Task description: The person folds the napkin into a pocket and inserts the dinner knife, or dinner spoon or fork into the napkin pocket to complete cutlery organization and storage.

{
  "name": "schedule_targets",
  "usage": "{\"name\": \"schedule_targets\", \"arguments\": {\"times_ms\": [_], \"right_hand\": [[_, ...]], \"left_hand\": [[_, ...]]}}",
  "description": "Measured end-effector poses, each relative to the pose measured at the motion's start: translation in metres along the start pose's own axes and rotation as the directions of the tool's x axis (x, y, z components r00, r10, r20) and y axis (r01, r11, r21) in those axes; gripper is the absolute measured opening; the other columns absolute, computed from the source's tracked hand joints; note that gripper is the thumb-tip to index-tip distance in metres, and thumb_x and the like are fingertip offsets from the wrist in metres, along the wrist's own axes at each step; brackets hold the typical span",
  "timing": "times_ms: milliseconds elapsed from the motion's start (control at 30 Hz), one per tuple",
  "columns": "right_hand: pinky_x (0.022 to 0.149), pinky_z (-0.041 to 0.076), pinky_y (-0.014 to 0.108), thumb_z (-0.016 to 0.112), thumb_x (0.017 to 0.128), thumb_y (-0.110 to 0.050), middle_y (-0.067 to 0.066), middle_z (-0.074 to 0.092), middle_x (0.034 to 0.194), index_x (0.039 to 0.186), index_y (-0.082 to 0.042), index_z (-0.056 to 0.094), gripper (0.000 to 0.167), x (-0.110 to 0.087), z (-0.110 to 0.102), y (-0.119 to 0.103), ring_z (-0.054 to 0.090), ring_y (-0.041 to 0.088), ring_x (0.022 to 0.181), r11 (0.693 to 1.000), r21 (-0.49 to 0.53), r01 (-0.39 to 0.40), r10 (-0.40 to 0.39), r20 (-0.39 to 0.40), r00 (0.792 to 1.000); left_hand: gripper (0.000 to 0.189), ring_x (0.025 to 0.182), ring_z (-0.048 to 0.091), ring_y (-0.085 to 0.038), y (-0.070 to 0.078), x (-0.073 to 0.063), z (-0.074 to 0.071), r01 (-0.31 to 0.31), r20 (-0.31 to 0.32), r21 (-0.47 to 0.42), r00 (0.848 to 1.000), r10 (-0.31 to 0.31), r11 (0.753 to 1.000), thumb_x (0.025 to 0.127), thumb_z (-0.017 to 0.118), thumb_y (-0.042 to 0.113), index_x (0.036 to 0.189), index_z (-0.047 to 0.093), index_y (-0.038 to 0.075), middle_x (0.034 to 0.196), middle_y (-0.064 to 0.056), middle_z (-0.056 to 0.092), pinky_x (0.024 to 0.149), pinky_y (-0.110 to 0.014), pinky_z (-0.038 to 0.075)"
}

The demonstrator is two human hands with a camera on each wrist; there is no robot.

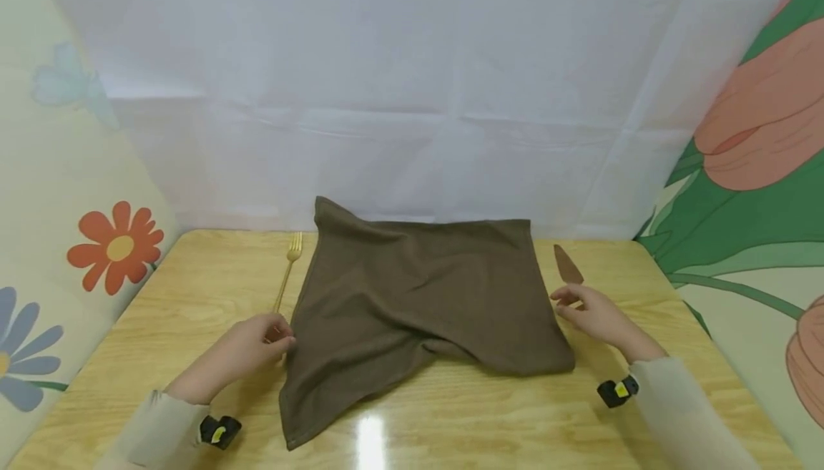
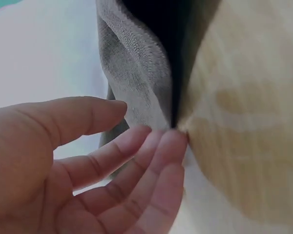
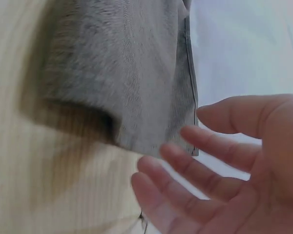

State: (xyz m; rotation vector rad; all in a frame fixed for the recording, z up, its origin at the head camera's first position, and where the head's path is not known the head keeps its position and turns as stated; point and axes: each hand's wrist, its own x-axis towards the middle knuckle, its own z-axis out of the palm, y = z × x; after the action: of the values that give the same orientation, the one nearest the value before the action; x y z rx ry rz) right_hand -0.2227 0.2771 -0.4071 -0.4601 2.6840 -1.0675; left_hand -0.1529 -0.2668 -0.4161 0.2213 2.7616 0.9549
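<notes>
A brown cloth (image 1: 431,284) lies wrinkled on the table, its near edge rucked up in the middle. Beside its left edge is my left hand (image 1: 247,348), fingers loosely bent. In the left wrist view a gap shows between the thumb (image 2: 93,114) and the fingers, with the cloth (image 2: 136,73) just beyond them. My right hand (image 1: 599,316) hovers by the cloth's right edge, its fingers (image 3: 185,180) spread and relaxed in the right wrist view, holding nothing. A gold fork (image 1: 283,280) lies left of the cloth, its handle end hidden behind my left hand.
A pointed brownish blade (image 1: 568,264) lies just beyond my right hand, its other end hidden. Behind the wooden table (image 1: 199,270) hangs a white sheet (image 1: 386,84). Flower-painted walls (image 1: 119,248) stand on both sides.
</notes>
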Motion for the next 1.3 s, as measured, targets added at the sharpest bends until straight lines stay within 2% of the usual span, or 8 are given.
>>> {"name": "schedule_targets", "arguments": {"times_ms": [167,367,667,800,933,1100,1200,1300], "right_hand": [[0.065,0.056,0.036,0.055,0.103,-0.007,0.016,0.063,0.094,0.119,0.017,0.056,0.028,-0.012,-0.001,0.012,0.064,0.023,0.077,0.984,0.137,-0.113,0.102,0.083,0.991],[0.063,0.054,0.034,0.054,0.103,-0.014,0.007,0.062,0.08,0.103,0.008,0.063,0.023,-0.024,0.001,0.017,0.06,0.019,0.073,0.967,0.168,-0.191,0.153,0.214,0.965],[0.054,0.048,0.029,0.058,0.103,-0.022,0.004,0.058,0.071,0.083,-0.001,0.06,0.029,-0.035,0.007,0.017,0.055,0.014,0.061,0.951,0.177,-0.252,0.196,0.285,0.938],[0.05,0.038,0.024,0.063,0.101,-0.021,0.001,0.052,0.066,0.082,-0.005,0.057,0.026,-0.036,0.01,0.017,0.045,0.011,0.056,0.941,0.238,-0.24,0.159,0.313,0.936],[0.049,0.037,0.024,0.065,0.098,-0.014,-0.001,0.05,0.063,0.08,-0.007,0.055,0.022,-0.036,0.011,0.016,0.043,0.01,0.053,0.944,0.27,-0.19,0.107,0.295,0.95],[0.062,0.053,0.03,0.061,0.1,-0.01,0.001,0.053,0.078,0.088,-0.004,0.052,0.016,-0.033,0.01,0.015,0.057,0.013,0.069,0.93,0.337,-0.145,0.087,0.181,0.98],[0.078,0.055,0.034,0.056,0.103,-0.012,0.002,0.052,0.088,0.097,-0.001,0.05,0.014,-0.033,0.009,0.012,0.058,0.013,0.084,0.924,0.364,-0.12,0.09,0.099,0.991],[0.09,0.053,0.037,0.053,0.106,-0.014,0.006,0.05,0.096,0.1,-0.001,0.045,0.016,-0.031,0.008,0.008,0.054,0.012,0.091,0.933,0.345,-0.099,0.097,0.025,0.995]], "left_hand": [[0.027,0.069,0.056,-0.015,-0.009,-0.011,-0.001,0.024,0.107,-0.112,0.994,-0.012,0.993,0.104,0.058,0.02,0.084,0.064,0.004,0.073,-0.001,0.061,0.06,-0.028,0.048],[0.033,0.074,0.06,-0.018,-0.019,-0.019,0.001,0.036,0.261,-0.308,0.964,0.048,0.951,0.106,0.056,0.024,0.09,0.067,-0.002,0.08,-0.005,0.064,0.063,-0.028,0.053],[0.042,0.056,0.053,-0.006,-0.013,-0.032,0.013,0.085,0.363,-0.393,0.929,0.069,0.915,0.103,0.061,0.027,0.079,0.068,-0.006,0.066,0.0,0.062,0.05,-0.019,0.043],[0.028,0.057,0.047,-0.006,-0.011,-0.032,0.017,0.019,0.341,-0.435,0.929,0.145,0.9,0.1,0.066,0.02,0.088,0.061,-0.005,0.07,0.001,0.055,0.051,-0.02,0.039],[0.019,0.071,0.059,-0.01,-0.011,-0.03,0.018,0.004,0.316,-0.504,0.931,0.18,0.864,0.097,0.068,0.01,0.101,0.056,-0.004,0.087,-0.005,0.064,0.058,-0.023,0.049],[0.019,0.071,0.062,-0.013,-0.013,-0.028,0.015,0.027,0.238,-0.517,0.965,0.113,0.856,0.1,0.063,0.01,0.104,0.051,-0.004,0.089,-0.005,0.066,0.062,-0.027,0.053],[0.021,0.059,0.05,-0.013,-0.014,-0.027,0.011,0.034,0.155,-0.487,0.987,0.049,0.873,0.102,0.06,0.013,0.11,0.05,-0.003,0.082,0.0,0.059,0.056,-0.028,0.046],[0.025,0.054,0.042,-0.012,-0.015,-0.027,0.007,0.023,0.094,-0.515,0.995,0.03,0.857,0.105,0.055,0.012,0.121,0.048,-0.006,0.086,0.0,0.063,0.053,-0.03,0.041]]}}
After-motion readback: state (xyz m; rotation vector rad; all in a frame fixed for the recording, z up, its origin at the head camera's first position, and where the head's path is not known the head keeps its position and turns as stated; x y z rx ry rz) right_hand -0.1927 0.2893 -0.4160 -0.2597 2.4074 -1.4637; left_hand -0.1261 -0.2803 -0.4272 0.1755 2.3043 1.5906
